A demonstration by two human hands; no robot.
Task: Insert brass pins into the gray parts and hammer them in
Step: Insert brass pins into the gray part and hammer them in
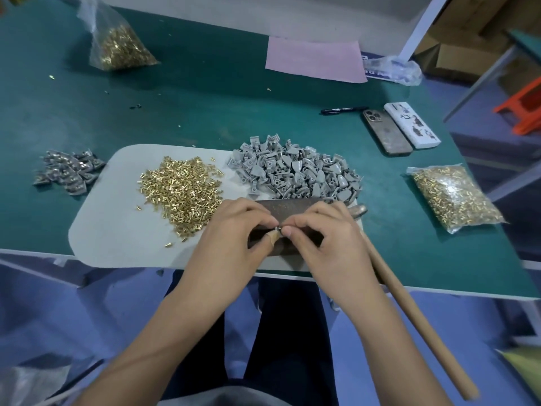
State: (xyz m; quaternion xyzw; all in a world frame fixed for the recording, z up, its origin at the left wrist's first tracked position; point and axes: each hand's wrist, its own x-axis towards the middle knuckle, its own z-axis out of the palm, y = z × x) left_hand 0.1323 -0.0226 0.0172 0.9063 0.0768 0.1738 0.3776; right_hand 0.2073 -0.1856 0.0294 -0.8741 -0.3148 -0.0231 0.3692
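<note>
Now gray part [278, 229] pinched between fingertips [288, 230] (both hands).

A table [205, 92] with a dark green top and a pale edge fills most of the view. Along its far edge runs a white wall panel [240, 22], and a white post [421, 23] rises past the far right corner. Behind that post stand brown cardboard boxes [468, 51]. The floor [483, 118] to the right looks bluish, with an orange plastic stool [524, 109] on it near a grey metal frame [483, 80]. The light is even and soft.
</note>
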